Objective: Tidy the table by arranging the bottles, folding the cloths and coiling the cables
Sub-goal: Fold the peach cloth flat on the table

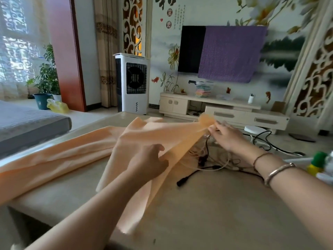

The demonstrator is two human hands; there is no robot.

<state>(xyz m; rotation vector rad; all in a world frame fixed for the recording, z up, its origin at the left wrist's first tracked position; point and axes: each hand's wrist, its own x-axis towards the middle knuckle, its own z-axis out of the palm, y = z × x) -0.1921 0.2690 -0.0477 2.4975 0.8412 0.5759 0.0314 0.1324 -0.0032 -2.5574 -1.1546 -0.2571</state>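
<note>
Two hands work one peach cloth (72, 157) on the beige table (216, 213). Left hand (149, 163) sits mid-cloth, fingers curled, pinching a fold of fabric near the cloth's right edge. Right hand (228, 136) is further out toward the table's far side, fingertips pinching a bunched corner of the same cloth, lifted off the table surface. Between the two hands the cloth is pulled into a taut, slanting edge. Rest of the cloth lies spread and wrinkled, trailing to the left edge of the table, with a lower flap hanging toward the near side under the left forearm.

Cables (207, 163) lie in a loose tangle on the table just beside the cloth's right edge, below the right hand; black and pale leads mixed, a black plug end (181, 183) pointing toward the near-left. Cloth edge partly covers the tangle. Cannot tell how many separate cables.

Right wrist carries a metal bangle (279, 171) and a thin cord bracelet. Far right edge of the table: a yellow bottle with green cap (317, 163), partly cut off by the frame, blurred.

Background: white air cooler (132, 83), wall TV half covered by a purple cover (230, 53), low TV cabinet (225, 109), potted plants (46, 76) at the window.
</note>
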